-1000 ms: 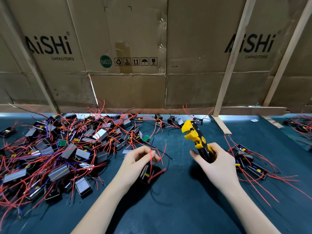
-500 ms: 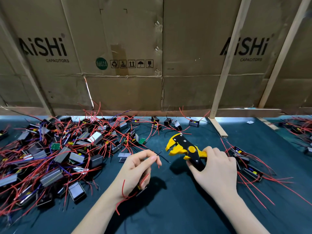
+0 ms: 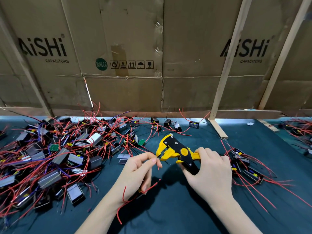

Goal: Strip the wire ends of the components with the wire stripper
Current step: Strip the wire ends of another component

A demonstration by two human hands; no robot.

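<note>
My right hand [image 3: 209, 173] grips the handles of a yellow and black wire stripper [image 3: 175, 151], its jaws pointing left. My left hand [image 3: 136, 173] holds a small component, mostly hidden in the palm, and pinches its thin black wire [image 3: 158, 156] between thumb and forefinger. The wire tip sits right at the stripper's jaws. Red wires [image 3: 148, 187] from the same component trail down past my left wrist.
A big heap of components with red wires [image 3: 55, 156] covers the left of the dark mat [image 3: 168, 213]. A smaller group [image 3: 244, 166] lies right of my right hand. A cardboard wall [image 3: 152, 65] with wooden slats [image 3: 226, 68] closes the back.
My right hand has swung the stripper from upright to jaws pointing left and brought it toward my left hand. My left hand lifted the component and now pinches the black wire at the jaws.
</note>
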